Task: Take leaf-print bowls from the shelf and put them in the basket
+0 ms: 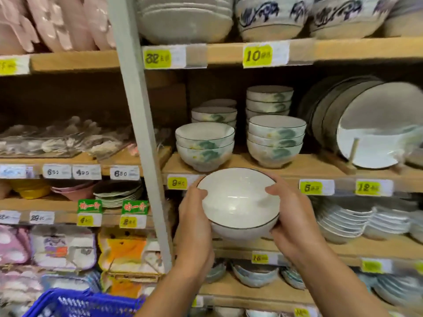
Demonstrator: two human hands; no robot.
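two nested white ceramic bowls with thin dark rims are held just in front of and below the light wooden shelf board. the left hand grips their left side, thumb hooked over the rim; the right hand clasps the right side likewise. stacks of green leaf-print bowls stand on that board. the blue plastic basket is well below the board, to the left.

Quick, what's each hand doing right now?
Left hand: closed, gripping the left side of the two stacked bowls, thumb over the rim.
Right hand: closed, gripping the right side of the same stack.
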